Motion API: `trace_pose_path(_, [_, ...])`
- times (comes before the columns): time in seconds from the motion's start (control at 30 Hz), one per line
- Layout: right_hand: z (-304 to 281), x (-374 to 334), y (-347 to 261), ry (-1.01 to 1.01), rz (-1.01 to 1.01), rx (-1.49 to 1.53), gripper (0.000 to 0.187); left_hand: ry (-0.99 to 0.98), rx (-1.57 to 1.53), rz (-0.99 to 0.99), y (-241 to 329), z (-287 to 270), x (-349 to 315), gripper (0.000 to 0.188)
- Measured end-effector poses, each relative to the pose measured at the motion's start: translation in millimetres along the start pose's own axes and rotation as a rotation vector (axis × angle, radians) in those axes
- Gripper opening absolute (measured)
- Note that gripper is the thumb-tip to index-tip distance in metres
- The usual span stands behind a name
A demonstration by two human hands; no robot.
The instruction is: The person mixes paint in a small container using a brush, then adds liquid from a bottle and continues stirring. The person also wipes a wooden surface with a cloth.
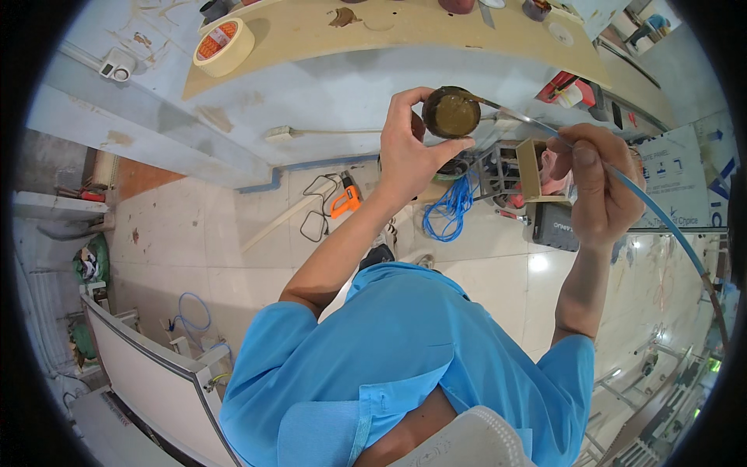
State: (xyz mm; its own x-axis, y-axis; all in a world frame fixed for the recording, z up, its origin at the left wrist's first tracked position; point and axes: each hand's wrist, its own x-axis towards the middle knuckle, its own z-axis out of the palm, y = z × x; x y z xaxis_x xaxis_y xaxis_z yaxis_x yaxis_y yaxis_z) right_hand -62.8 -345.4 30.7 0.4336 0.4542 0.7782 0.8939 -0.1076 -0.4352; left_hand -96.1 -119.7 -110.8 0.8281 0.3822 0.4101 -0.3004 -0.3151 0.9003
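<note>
My left hand (pixel 411 152) is wrapped round a small dark round cup (pixel 454 117), its mouth facing me. Inside the cup is a brownish-olive substance that looks like paint or paste. My right hand (pixel 601 183) pinches a long, thin blue-grey stick (pixel 520 116) between thumb and fingers. The stick's brown-stained far tip reaches the cup's upper rim; whether it dips into the contents is hard to make out. Its other end runs back past my right forearm and turns brown, appearing curved in this wide view.
Ahead is a tan counter (pixel 327 39) with a tape roll (pixel 224 48) and small pots. On the tiled floor lie an orange heat gun (pixel 345 201), a blue cable coil (pixel 450 212) and a black case (pixel 555 226). A framed panel (pixel 156 366) stands at left.
</note>
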Motion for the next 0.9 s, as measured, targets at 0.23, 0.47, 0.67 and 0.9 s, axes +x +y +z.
trace_pose_path(0.23, [7.9, 12.7, 0.3, -0.045, -0.024, -0.003, 0.015, -0.002, 0.014, -0.030, -4.3, -6.7, 9.2, 0.080])
trace_pose_path(0.47, [29.0, 20.2, 7.5, -0.159, 0.076, -0.046, 0.009, 0.050, 0.086, 0.083, 0.9, -13.8, 18.3, 0.077])
trace_pose_path(0.67, [33.6, 23.9, 11.7, -0.216, 0.235, -0.033, 0.008, -0.003, 0.103, 0.068, 0.8, -20.3, 26.0, 0.073])
trace_pose_path(0.9, [43.2, 25.4, 19.0, -0.218, 0.192, 0.069, 0.009, -0.031, 0.117, 0.097, -6.4, -25.6, 28.0, 0.072])
